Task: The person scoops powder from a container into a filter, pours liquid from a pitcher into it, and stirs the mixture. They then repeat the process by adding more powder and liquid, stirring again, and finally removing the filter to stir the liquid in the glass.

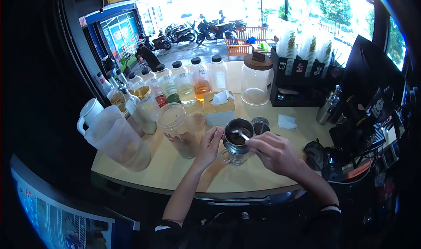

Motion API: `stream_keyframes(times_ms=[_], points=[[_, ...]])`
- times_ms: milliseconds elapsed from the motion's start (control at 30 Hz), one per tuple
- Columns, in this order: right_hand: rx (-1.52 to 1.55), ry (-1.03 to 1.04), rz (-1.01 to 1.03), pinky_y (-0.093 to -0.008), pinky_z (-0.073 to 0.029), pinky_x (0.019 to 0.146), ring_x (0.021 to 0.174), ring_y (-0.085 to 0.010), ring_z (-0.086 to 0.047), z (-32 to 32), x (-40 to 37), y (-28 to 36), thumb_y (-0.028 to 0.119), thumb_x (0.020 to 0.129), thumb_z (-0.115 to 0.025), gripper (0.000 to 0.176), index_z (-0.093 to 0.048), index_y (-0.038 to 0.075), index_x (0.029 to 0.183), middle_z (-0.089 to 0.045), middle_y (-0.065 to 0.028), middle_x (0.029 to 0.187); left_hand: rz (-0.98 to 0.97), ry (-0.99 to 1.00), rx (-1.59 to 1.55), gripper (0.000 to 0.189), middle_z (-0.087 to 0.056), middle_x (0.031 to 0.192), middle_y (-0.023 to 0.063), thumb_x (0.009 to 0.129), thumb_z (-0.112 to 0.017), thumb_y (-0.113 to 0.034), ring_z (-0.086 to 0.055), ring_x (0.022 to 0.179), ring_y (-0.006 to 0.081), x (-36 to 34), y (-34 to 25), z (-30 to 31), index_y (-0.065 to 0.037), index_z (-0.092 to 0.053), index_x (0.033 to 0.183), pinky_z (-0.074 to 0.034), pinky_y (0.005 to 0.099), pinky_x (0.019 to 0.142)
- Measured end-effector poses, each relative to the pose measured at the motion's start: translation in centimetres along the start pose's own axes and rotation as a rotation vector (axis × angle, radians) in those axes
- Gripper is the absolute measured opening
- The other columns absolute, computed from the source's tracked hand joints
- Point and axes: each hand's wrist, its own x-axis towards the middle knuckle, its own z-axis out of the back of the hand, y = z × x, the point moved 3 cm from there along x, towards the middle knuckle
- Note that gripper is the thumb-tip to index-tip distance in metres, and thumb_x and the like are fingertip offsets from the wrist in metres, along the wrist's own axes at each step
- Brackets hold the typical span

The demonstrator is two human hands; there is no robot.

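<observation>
A metal cup-like dripper [237,149] sits on top of a clear glass mug [239,158] near the counter's front edge. Dark contents show inside the dripper. My left hand [210,144] has its fingers closed on the dripper's left side. In my right hand [274,151] a metal spoon [242,135] is pinched, its bowl end inside the dripper. Just behind the dripper, to the right, stands a small dark round container [261,125]. To the left of my left hand is an open clear jar [177,130] with brownish contents.
A tissue box [219,111], a wooden-lidded jar [257,82] and a row of black-capped bottles [184,84] stand behind. At left is a large plastic pitcher [118,137]. Cup stacks, a metal bottle [328,106] and dark equipment occupy the right.
</observation>
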Motion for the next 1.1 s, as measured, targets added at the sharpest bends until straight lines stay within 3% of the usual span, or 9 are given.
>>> stream_keyframes(times_ms=[133,300,700,1033,1100], points=[[-0.129,-0.049,0.049,-0.0307,-0.051,0.058,0.075,-0.018,-0.061,0.8,-0.1,0.3,0.002,0.068,-0.071,0.039,-0.062,0.005,0.106,-0.064,-0.0045,0.092,-0.058,0.008,0.051,0.032,-0.051,0.073,0.0005,0.102,-0.04,-0.025,-0.048,0.073,0.0074,0.3,-0.8,0.4,-0.001,-0.054,0.084,-0.04,0.024,0.07],[-0.063,-0.032,0.085,-0.0305,-0.051,0.056,0.075,-0.0187,-0.061,0.8,-0.3,0.2,0.002,0.067,-0.071,0.042,-0.061,0.005,0.108,-0.065,-0.0055,0.094,-0.083,0.034,0.102,0.03,-0.045,0.075,0.0009,0.102,-0.04,-0.023,-0.043,0.073,0.0089,1.2,-1.7,0.6,-0.001,-0.05,0.085,-0.038,0.0244,0.07],[-0.004,-0.103,0.151,-0.0319,-0.052,0.061,0.076,-0.0227,-0.062,1.6,-0.1,-1.0,0.001,0.07,-0.071,0.041,-0.062,0.007,0.109,-0.064,-0.0077,0.095,-0.212,0.167,0.176,0.028,-0.047,0.078,0.005,0.1,-0.042,-0.02,-0.046,0.078,0.0163,2.7,-3.8,1.1,0.0,-0.048,0.082,-0.038,0.0293,0.074],[0.269,-0.017,-0.036,-0.0352,-0.049,0.075,0.084,-0.0257,-0.061,2.2,0.9,-1.6,0.005,0.079,-0.069,0.023,-0.064,0.004,0.101,-0.065,-0.0102,0.093,-0.329,0.157,0.403,0.024,-0.05,0.077,0.0092,0.097,-0.046,-0.018,-0.048,0.079,0.0225,3.4,-5.6,0.9,0.001,-0.05,0.083,-0.04,0.0332,0.077],[0.332,0.009,-0.085,-0.0347,-0.048,0.078,0.087,-0.0248,-0.06,2.4,0.9,-2.0,0.004,0.082,-0.065,0.018,-0.063,0.004,0.1,-0.065,-0.0101,0.093,-0.321,0.183,0.459,0.027,-0.054,0.087,0.0092,0.098,-0.045,-0.021,-0.051,0.087,0.0204,3.6,-5.6,1.0,0.003,-0.054,0.09,-0.04,0.0318,0.082]])
